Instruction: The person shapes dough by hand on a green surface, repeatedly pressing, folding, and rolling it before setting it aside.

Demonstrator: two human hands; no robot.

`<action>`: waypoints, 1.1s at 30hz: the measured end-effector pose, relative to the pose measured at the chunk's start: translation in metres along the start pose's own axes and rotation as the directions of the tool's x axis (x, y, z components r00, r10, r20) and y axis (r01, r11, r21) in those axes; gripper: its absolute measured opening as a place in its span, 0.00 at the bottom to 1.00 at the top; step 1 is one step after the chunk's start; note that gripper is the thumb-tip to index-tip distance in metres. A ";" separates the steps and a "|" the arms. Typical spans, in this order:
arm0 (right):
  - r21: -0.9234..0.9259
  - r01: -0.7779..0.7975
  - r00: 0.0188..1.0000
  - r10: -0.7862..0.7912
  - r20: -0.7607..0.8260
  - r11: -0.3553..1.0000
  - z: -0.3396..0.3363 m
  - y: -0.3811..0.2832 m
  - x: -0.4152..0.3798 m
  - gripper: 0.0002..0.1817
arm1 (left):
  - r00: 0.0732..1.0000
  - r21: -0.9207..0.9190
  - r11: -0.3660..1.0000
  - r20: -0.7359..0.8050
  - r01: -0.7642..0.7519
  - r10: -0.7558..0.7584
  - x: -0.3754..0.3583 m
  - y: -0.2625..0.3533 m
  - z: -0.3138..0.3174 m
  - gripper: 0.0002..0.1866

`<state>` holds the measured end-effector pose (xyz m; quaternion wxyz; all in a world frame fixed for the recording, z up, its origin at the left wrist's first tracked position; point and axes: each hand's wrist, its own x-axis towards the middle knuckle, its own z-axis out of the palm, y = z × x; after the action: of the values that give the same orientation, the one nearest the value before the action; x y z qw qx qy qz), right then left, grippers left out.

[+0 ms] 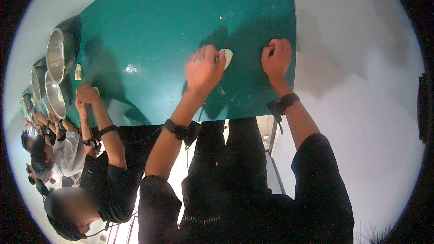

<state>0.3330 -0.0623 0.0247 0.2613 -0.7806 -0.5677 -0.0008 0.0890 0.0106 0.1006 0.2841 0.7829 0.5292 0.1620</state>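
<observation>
A flat white piece that looks like dough (228, 57) lies on the green tabletop (162, 31). My left hand (204, 68) is closed at its left edge, with the thumb and curled fingers against it; the fingertips are partly hidden. Further right, near the table's right edge, my right hand (276, 61) rests on the surface in a loose fist, and nothing shows in it. White smudges (132, 68) mark the table to the left of my left hand.
At left, a co-worker's hands (87, 94) are together around a small pale piece, beside another pale lump (78, 72). Metal bowls (56, 55) line the far left side, with more people beyond. A white wall (361, 108) stands to the right.
</observation>
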 end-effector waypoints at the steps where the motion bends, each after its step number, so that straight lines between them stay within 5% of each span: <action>1: -0.016 0.016 1.000 -0.016 -0.011 1.000 0.000 0.001 -0.003 0.12 | 0.999 -0.026 0.999 0.005 0.039 -0.039 -0.004 0.005 0.008 0.09; 4: -0.043 0.045 0.998 -0.046 -0.037 0.998 0.002 0.004 0.003 0.12 | 0.967 -0.007 0.972 -0.108 -0.234 0.231 0.001 0.017 0.048 0.09; 8: -0.004 0.027 0.999 -0.027 -0.025 1.000 0.000 -0.001 0.003 0.11 | 0.917 0.056 0.948 -0.242 -0.314 0.318 0.012 0.021 0.080 0.08; 14: -0.012 -0.012 1.000 0.012 0.006 1.000 0.004 -0.003 0.003 0.10 | 0.904 0.035 0.913 -0.134 -0.406 0.407 0.022 0.019 0.085 0.08; 20: -0.029 -0.046 0.997 0.047 0.067 0.999 -0.001 -0.004 0.001 0.10 | 0.922 0.009 0.923 -0.048 -0.385 0.385 0.046 0.027 0.090 0.07; 29: -0.054 -0.052 0.995 0.056 0.083 0.997 -0.001 -0.007 0.001 0.12 | 0.898 -0.052 0.906 -0.166 -0.420 0.407 0.065 0.029 0.097 0.08; 33: -0.074 -0.033 0.995 0.040 0.096 0.997 0.000 -0.006 -0.004 0.11 | 0.955 -0.162 0.951 -0.186 -0.263 0.232 0.067 0.038 0.094 0.11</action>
<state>0.3264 -0.0647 0.0258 0.2049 -0.7989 -0.5651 0.0217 0.1952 0.0362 0.0475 0.2882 0.7973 0.4310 0.3091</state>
